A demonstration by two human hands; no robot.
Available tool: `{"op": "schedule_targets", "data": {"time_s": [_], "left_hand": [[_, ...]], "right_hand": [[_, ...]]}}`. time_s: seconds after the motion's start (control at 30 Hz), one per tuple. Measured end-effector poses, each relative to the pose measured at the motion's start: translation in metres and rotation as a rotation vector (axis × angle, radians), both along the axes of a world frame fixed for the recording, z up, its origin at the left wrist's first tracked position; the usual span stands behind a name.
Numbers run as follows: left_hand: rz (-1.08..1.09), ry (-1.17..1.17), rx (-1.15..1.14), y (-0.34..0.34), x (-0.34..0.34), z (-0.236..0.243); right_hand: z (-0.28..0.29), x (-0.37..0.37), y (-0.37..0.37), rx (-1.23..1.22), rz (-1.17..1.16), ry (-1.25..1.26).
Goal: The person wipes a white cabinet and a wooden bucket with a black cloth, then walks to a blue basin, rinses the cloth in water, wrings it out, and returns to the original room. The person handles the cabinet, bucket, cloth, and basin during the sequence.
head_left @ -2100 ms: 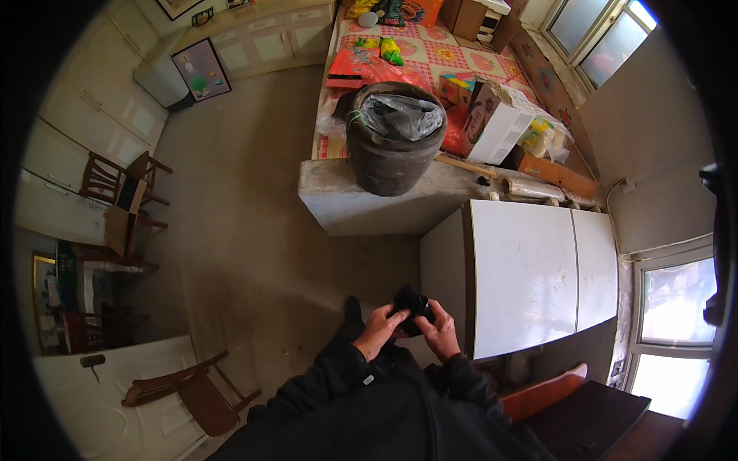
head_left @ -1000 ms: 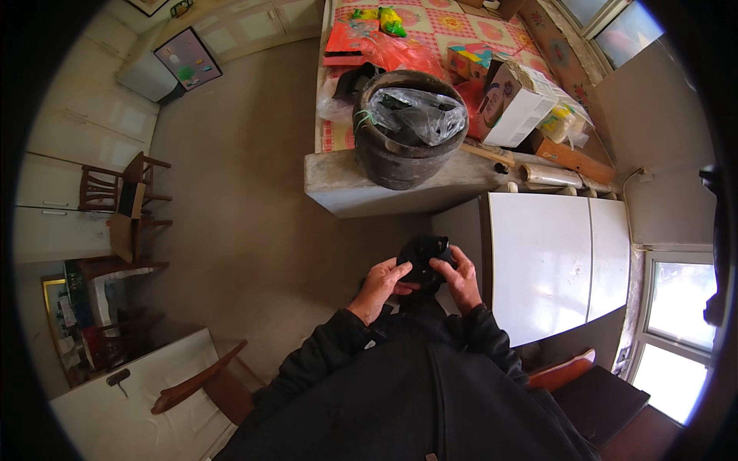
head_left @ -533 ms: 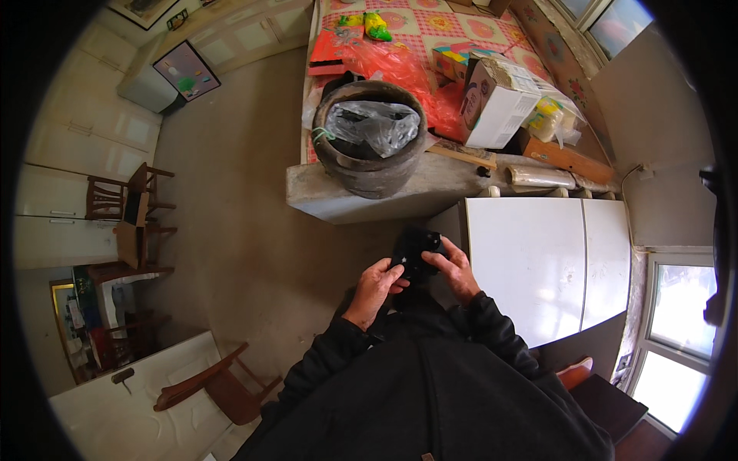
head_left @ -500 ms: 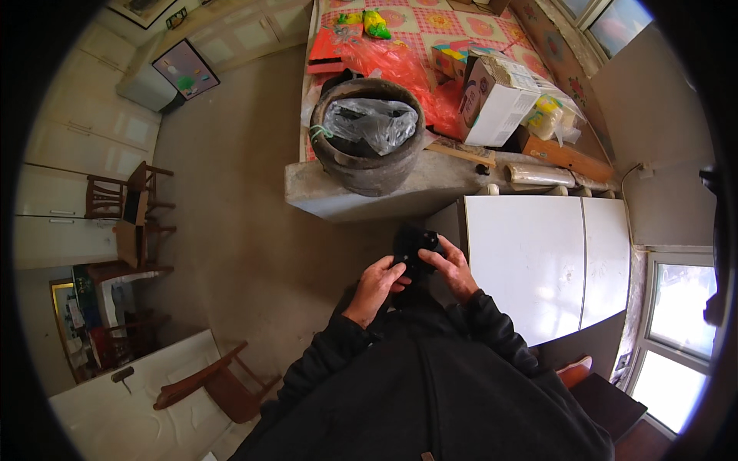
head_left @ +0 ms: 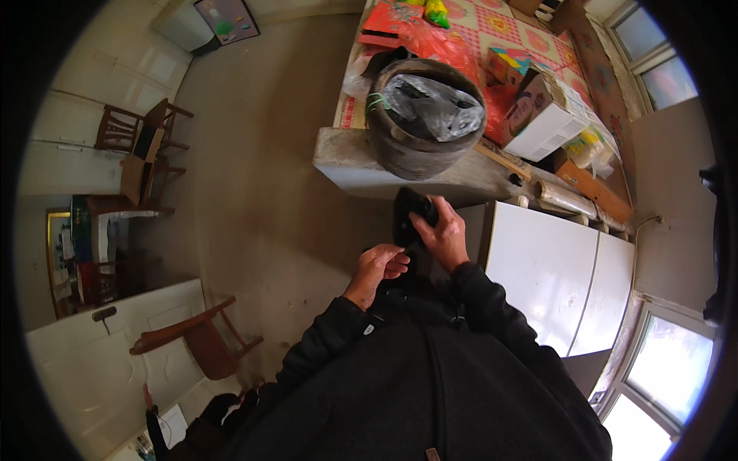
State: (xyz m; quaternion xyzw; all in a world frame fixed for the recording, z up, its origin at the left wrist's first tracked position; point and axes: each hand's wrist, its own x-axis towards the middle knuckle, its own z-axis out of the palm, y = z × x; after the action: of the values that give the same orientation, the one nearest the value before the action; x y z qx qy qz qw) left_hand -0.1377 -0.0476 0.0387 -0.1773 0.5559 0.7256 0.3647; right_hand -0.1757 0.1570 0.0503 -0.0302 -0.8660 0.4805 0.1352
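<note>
My right hand (head_left: 446, 242) grips a dark, soft-looking black object (head_left: 404, 213), its thumb lying across the face. Just below and to the left, my left hand (head_left: 371, 273) has thumb and forefinger pinched near the object's lower end; whatever is between them is too small to name. Beyond both hands, a dark round crock (head_left: 407, 157) lined with clear plastic stands on a grey concrete ledge (head_left: 346, 161). A white two-panel surface (head_left: 538, 276) lies right of my right hand.
Behind the crock, a patterned covered platform (head_left: 492, 31) carries red bags (head_left: 442, 50), a white carton (head_left: 542, 123) and other packages. Wooden chairs (head_left: 119, 127) stand at the left, another chair (head_left: 211, 346) by a white door panel (head_left: 69, 361). Windows (head_left: 669, 353) are at the right.
My right hand has lifted the black object forward, away from my body. My left hand's grip on its middle has loosened and now sits lower. The view has shifted.
</note>
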Motion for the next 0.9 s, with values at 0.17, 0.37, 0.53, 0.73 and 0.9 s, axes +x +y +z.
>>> {"op": "schedule_targets", "data": {"time_s": [0.17,0.37,0.53,0.73,0.9], "left_hand": [[0.092,-0.007,-0.030,-0.036,0.004,-0.002],[0.174,-0.032,-0.059,-0.070,0.002,-0.009],[0.219,-0.066,-0.075,-0.091,-0.002,-0.015],[0.208,-0.067,-0.057,-0.103,-0.018,-0.024],[0.179,-0.032,-0.051,-0.102,-0.030,-0.022]], "right_hand": [[-0.066,-0.064,-0.050,-0.932,-0.188,-0.367],[-0.214,-0.081,-0.026,0.088,0.027,-0.311],[-0.270,-0.027,0.020,0.449,0.280,-0.516],[-0.123,-0.017,-0.018,-1.091,-0.202,-0.566],[-0.105,-0.042,-0.018,-0.865,-0.090,-0.156]]}}
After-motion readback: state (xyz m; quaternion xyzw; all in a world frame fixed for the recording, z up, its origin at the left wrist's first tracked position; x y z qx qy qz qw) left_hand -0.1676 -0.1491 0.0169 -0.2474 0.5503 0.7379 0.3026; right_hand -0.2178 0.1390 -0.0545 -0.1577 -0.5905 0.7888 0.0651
